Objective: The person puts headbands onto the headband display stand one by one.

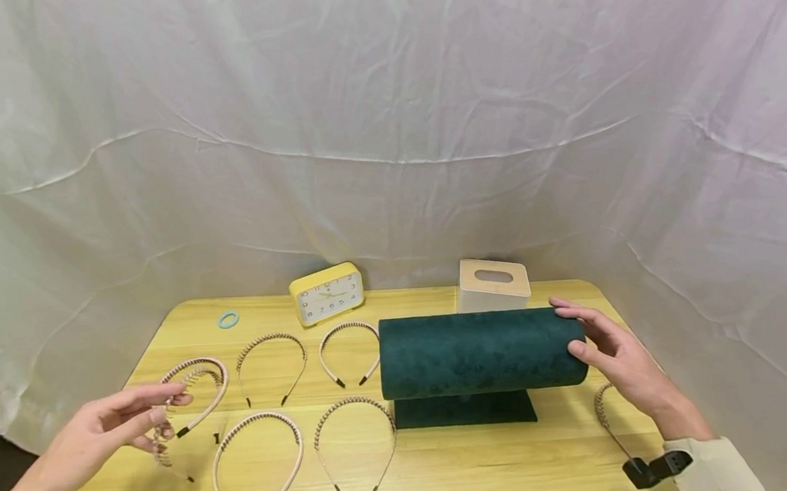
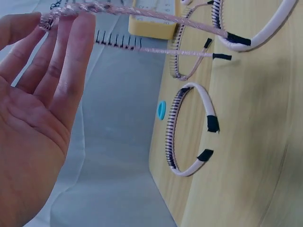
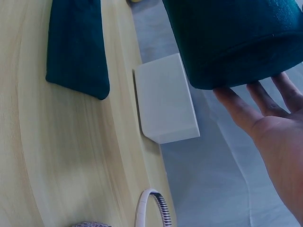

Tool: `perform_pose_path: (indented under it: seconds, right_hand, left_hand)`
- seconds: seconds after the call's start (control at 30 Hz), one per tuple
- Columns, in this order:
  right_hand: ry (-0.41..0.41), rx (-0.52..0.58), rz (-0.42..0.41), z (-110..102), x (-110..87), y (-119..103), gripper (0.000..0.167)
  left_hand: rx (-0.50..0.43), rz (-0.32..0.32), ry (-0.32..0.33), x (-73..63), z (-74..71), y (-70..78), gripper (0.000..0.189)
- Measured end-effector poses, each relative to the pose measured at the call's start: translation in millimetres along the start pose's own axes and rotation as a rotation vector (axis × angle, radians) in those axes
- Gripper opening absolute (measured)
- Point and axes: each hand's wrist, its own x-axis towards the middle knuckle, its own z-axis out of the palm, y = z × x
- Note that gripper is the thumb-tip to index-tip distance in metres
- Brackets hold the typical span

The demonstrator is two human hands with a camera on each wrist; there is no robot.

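My left hand (image 1: 112, 425) pinches a pink twisted headband (image 2: 165, 18) between thumb and fingers, raised above the table's left side. Its comb teeth and black-tipped ends show in the left wrist view. Just behind it lies a padded pale headband (image 1: 220, 398). On the right, my right hand (image 1: 628, 366) touches the end of a dark green velvet roll stand (image 1: 478, 350), its fingers outstretched at the rim. The roll lies level on its flat base (image 1: 465, 411).
Several headbands lie on the wooden table (image 1: 474, 474), including a padded one (image 1: 299, 453) and a twisted one (image 1: 387, 412). Another headband (image 1: 602, 410) sits below my right wrist. At the back stand a yellow clock (image 1: 328, 293), a tissue box (image 1: 494, 288) and a blue ring (image 1: 229, 319).
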Motion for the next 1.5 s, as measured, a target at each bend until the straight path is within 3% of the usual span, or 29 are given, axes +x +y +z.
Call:
perform_pose_path:
  seconds: [0.3,0.6,0.9,1.5]
  right_hand:
    - [-0.005,0.006,0.006,0.3,-0.7,1.2,0.051]
    - [-0.002,0.009,0.009,-0.1,-1.4,1.9,0.052]
    - [-0.002,0.010,0.013,-0.2,-1.1,2.1,0.052]
    - [0.004,0.022,0.007,0.2,-0.6,0.8,0.052]
  left_hand:
    - [-0.127,0.026,-0.055,7.8,14.0,8.8,0.040]
    - [-0.201,0.130,-0.040,17.3,25.0,19.7,0.042]
    - [-0.209,0.158,-0.009,29.2,51.4,35.0,0.039]
    - [-0.202,0.144,0.037,53.7,103.0,65.6,0.036]
